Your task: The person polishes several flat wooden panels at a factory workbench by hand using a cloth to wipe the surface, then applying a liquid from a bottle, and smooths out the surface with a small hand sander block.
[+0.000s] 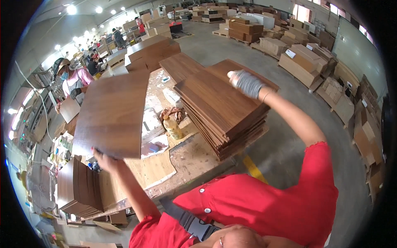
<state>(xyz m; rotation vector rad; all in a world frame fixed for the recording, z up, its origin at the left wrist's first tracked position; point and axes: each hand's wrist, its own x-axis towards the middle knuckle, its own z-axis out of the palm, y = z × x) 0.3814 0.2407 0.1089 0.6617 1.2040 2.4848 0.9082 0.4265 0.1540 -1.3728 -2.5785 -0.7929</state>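
Note:
A large brown wood-grain panel [113, 111] is held tilted up at the left, with my left hand [106, 161] gripping its lower edge. My right hand [246, 84], in a grey glove with bare fingertips, is at the top of a stack of brown panels [223, 99] on the right. Its fingers look curled together over the top panel; whether anything is in them is hidden. Between the hands stand a bottle of yellowish liquid [173, 127] and a crumpled brown rag [173, 112] on the worn workbench [194, 167].
Another stack of brown panels [78, 186] stands at the bench's near left. Stacked brown boards [151, 51] are at the far end. A masked co-worker [74, 80] in pink handles a panel across the bench at left. Pallets of boards [304, 64] line the right side.

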